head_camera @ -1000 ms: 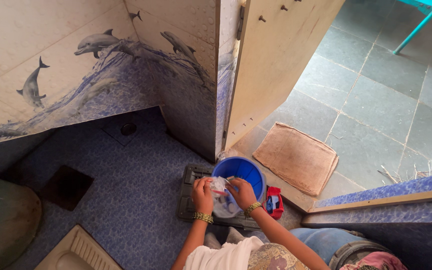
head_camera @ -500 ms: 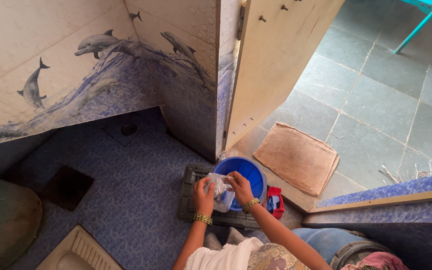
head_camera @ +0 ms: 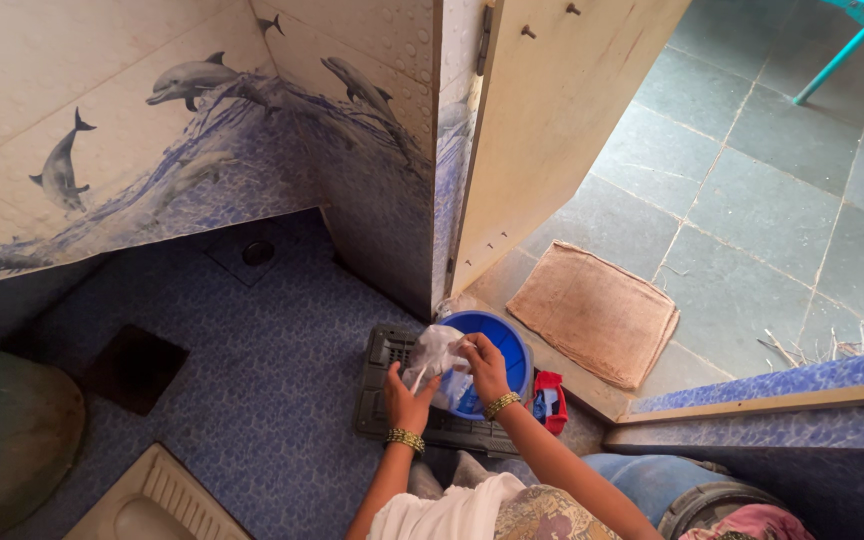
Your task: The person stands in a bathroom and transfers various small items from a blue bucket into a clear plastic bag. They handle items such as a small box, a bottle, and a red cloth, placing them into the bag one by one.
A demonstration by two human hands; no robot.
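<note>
- Far left, dolphin-patterned wall tiles (head_camera: 152, 120) rise above the blue floor (head_camera: 272, 380).
- The left hand (head_camera: 407, 400) has its fingers (head_camera: 395, 375) closed round the lower part of a crumpled clear plastic bag (head_camera: 434, 352).
- The bag is see-through, wrinkled and bunched, held up over the near-left rim of a blue bucket (head_camera: 500, 345).
- The right hand (head_camera: 487, 368) pinches the bag's top edge, fingers closed.
- The bucket stands on a black slotted mat (head_camera: 382, 395); a red packet (head_camera: 549, 400) lies just right; a brown doormat (head_camera: 592, 312) lies farther right.
</note>
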